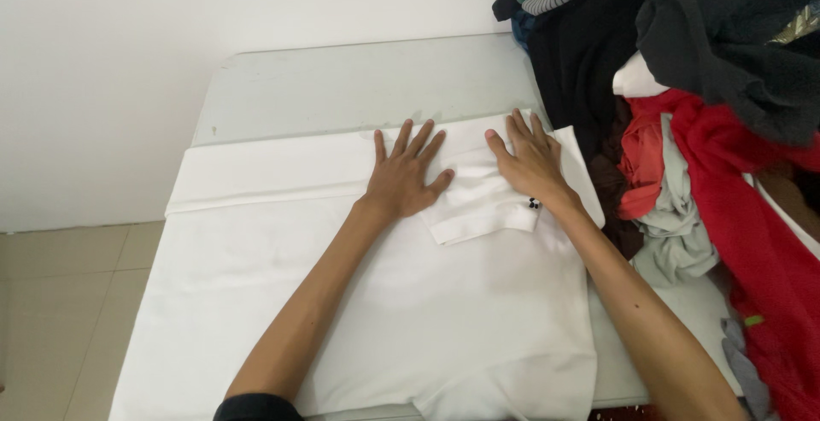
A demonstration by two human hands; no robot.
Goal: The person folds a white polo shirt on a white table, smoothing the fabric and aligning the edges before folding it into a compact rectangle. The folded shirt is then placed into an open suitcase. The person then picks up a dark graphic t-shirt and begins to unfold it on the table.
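Note:
A white collared shirt (pixel 461 301) lies spread flat across the table, its collar (pixel 483 207) near the middle. My left hand (pixel 405 173) presses flat on the shirt just left of the collar, fingers spread. My right hand (pixel 531 161) rests flat on the shirt's upper right part, right of the collar, fingers apart. Neither hand grips anything.
A heap of clothes (pixel 709 114) in black, red, grey and striped fabric fills the table's right side. The grey table top (pixel 359 84) shows beyond the shirt, against a white wall (pixel 128 37). Beige floor tiles (pixel 60 301) lie to the left.

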